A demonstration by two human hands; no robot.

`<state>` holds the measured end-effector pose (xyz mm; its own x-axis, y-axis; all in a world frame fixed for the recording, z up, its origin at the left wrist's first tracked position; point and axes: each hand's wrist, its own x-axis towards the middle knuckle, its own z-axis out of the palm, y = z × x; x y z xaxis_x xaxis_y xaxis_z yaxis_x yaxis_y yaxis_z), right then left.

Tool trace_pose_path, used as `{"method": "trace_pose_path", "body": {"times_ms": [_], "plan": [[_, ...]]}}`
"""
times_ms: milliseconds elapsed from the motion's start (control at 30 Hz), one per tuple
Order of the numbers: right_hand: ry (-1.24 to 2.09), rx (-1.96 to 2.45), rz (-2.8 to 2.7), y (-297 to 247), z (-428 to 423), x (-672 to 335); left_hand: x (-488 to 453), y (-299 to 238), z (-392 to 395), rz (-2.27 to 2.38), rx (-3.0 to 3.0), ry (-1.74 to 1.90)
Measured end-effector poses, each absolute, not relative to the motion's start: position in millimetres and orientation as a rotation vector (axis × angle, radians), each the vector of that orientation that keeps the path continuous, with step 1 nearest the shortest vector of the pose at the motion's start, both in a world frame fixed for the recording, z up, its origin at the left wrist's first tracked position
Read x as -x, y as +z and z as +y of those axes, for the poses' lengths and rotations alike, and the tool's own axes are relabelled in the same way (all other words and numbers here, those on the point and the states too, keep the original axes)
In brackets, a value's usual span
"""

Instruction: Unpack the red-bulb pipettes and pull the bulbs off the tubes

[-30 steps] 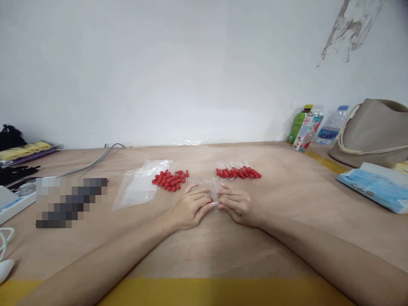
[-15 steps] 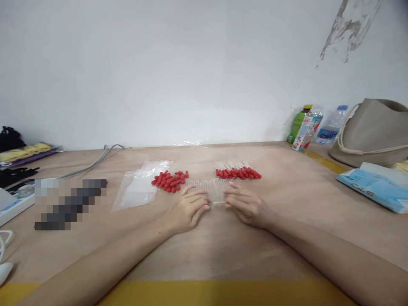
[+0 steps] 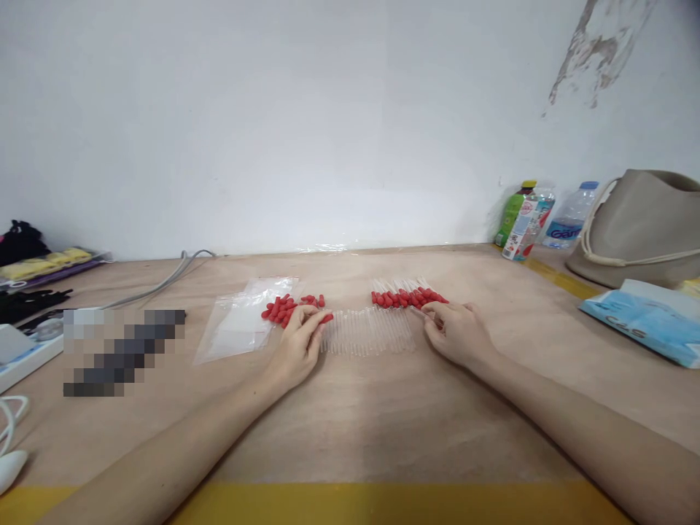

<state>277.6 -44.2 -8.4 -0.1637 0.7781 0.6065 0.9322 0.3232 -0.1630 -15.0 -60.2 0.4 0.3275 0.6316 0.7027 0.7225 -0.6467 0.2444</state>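
Between the thumb and fingers of my left hand a red rubber bulb is pinched, pointing right. Behind that hand lies a pile of loose red rubber bulbs, partly hidden by it. A row of thin clear glass tubes lies side by side between my hands. My right hand is closed in a pinch at the row's right end, on a glass tube whose tip shows left of the fingers. Just beyond it rests a group of droppers, tubes with red bulbs fitted.
Clear plastic bags lie left of the bulbs. Far left are a power strip, a grey cable and a blurred-out dark object. On the right stand bottles, a beige bag and a blue tissue pack.
Both hands have left the sides of the tube row and moved apart. The left now pinches a red bulb; the right has taken a tube at the right end. The row is spread wider.
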Motion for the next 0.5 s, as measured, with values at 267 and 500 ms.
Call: {"method": "trace_pose_path", "body": {"times_ms": [267, 500], "plan": [[-0.236, 1.485, -2.067, -14, -45, -267, 46, 33, -38, -1.591, 2.22, -1.349], [-0.189, 1.446, -2.11, -16, -43, -265, 75, 63, 0, -1.86, 2.277, -0.993]]}}
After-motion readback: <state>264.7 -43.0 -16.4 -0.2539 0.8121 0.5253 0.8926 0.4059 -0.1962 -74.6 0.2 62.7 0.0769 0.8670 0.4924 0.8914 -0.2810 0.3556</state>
